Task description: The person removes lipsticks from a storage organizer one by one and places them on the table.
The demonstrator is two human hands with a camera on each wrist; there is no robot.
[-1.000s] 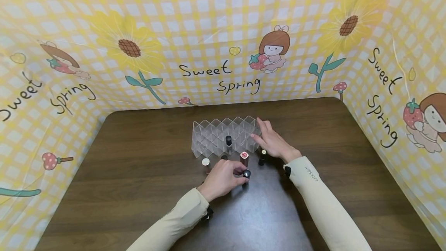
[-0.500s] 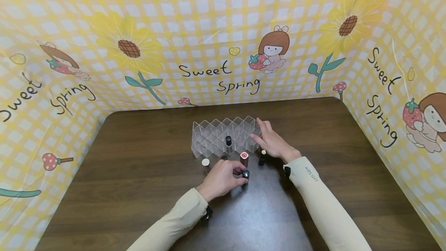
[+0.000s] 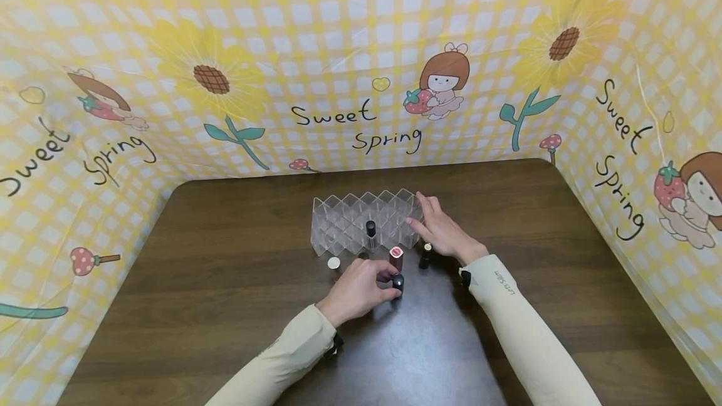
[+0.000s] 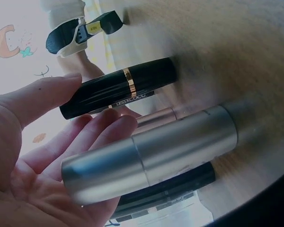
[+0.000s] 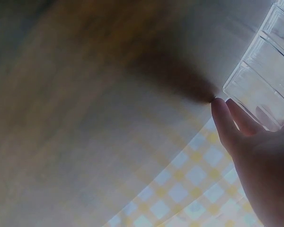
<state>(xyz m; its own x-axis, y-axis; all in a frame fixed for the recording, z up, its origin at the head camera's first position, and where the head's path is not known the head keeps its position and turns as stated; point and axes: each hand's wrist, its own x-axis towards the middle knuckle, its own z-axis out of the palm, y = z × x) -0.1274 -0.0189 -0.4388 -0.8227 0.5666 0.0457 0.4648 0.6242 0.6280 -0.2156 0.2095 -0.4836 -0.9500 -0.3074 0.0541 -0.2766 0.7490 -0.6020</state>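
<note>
My left hand (image 3: 356, 290) pinches an upright black lipstick (image 4: 120, 88) with a gold band, thumb on its upper part. A silver lipstick tube (image 4: 151, 153) stands close to that hand in the left wrist view. Beyond the hand, in the head view, stand a dark red lipstick (image 3: 397, 259) with a pink-marked top, a white-topped tube (image 3: 334, 263) and a dark-topped one (image 3: 363, 256), partly hidden. My right hand (image 3: 445, 229) rests its fingers against the right end of a clear plastic lipstick organizer (image 3: 338, 221). A black tube (image 3: 425, 255) stands just below the right hand.
One black-capped tube (image 3: 370, 229) stands upright at the organizer's front middle. All of this is on a dark wooden table (image 3: 197, 306). A yellow checked cloth (image 3: 338, 49) with printed flowers encloses the back and sides.
The black lipstick in my left hand has shifted very slightly to the left. My right hand stays at the organizer's end.
</note>
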